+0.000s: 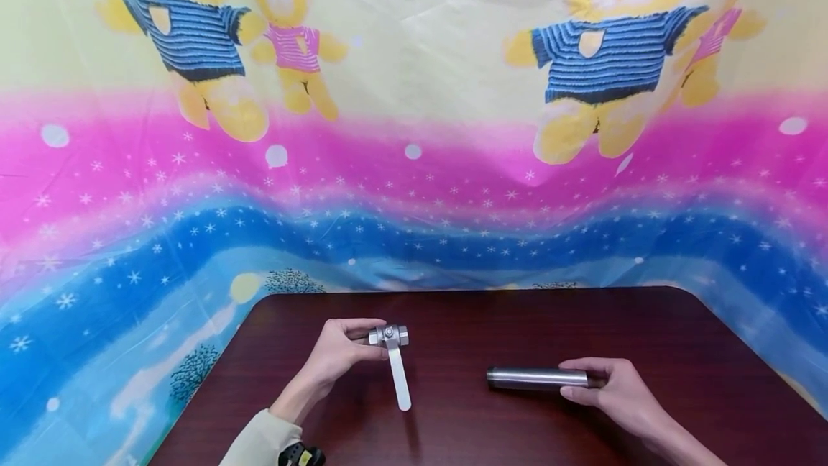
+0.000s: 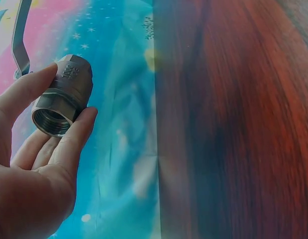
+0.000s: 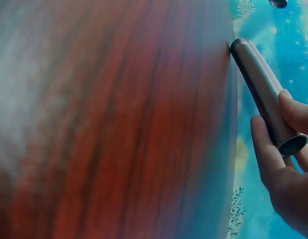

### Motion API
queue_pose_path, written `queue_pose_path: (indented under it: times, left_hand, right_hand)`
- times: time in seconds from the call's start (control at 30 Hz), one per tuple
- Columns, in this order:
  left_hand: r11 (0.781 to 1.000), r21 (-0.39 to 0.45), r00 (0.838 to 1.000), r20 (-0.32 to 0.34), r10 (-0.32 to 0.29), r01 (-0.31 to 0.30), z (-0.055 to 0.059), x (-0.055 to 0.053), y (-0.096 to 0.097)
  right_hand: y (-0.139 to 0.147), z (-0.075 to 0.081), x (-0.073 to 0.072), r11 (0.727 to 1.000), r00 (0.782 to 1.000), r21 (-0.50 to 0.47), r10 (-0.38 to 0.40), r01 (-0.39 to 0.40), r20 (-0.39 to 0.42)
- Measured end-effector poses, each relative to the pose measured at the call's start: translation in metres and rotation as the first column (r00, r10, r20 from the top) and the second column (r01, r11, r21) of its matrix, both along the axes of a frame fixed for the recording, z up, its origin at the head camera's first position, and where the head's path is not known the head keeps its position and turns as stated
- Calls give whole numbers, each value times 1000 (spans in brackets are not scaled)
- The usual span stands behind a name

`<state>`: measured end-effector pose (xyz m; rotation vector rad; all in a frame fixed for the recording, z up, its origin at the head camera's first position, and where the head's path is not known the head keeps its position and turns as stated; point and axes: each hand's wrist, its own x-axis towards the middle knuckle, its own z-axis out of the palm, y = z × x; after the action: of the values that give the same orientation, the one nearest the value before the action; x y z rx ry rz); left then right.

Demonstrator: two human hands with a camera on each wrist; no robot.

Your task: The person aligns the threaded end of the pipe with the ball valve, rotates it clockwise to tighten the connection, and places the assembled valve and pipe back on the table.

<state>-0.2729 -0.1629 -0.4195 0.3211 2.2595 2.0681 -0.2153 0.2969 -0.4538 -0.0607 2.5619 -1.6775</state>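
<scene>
Between thumb and fingers my left hand (image 1: pixel 343 351) pinches a metal ball valve (image 1: pixel 389 335) by its left end. Its long flat lever handle (image 1: pixel 399 376) points toward me in the head view. The left wrist view shows the threaded opening of the valve (image 2: pixel 69 92) facing the palm, with the lever rising at upper left. On the right, my right hand (image 1: pixel 624 390) grips one end of a steel pipe (image 1: pixel 537 378), which lies level and points left at the valve. In the right wrist view the hollow near end of the pipe (image 3: pixel 265 94) shows by the fingertips.
Both hands are over a dark reddish-brown wooden table (image 1: pixel 453 433) with rounded far corners. A cloth curtain (image 1: pixel 414 185) printed with bears and snowflakes hangs close behind and along its sides. A black watch-like band (image 1: pixel 301 454) sits at the left sleeve cuff.
</scene>
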Motion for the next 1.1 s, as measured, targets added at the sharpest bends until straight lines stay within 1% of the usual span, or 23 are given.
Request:
queue_pose_path:
  times: [0.17,0.4,0.6,0.73,0.97,1.1]
  left_hand:
    - [1000,22,1000,5,-16,16,4,1,1]
    - [998,49,999,11,-40,40,10,2,3]
    - [996,75,998,10,-54,53,15,4,6]
    - [994,84,998,10,-64,63,17,5,9]
    - [991,97,996,3,-88,88,17,6,11]
    - [991,95,995,6,-97,96,16,6,13]
  right_hand:
    - [-1,4,0,999,999,-51,-6,4,-37]
    - [-7,19,-2,994,996,-104,-38,30,-76]
    - [-10,23,-6,992,991,-123,-23,6,-133]
    - [-14,26,-9,989,989,-151,-10,-12,-146]
    - [-21,31,-11,983,985,-182,-2,-31,-175]
    - [-25,32,-13,978,978,-198,24,-66,-207]
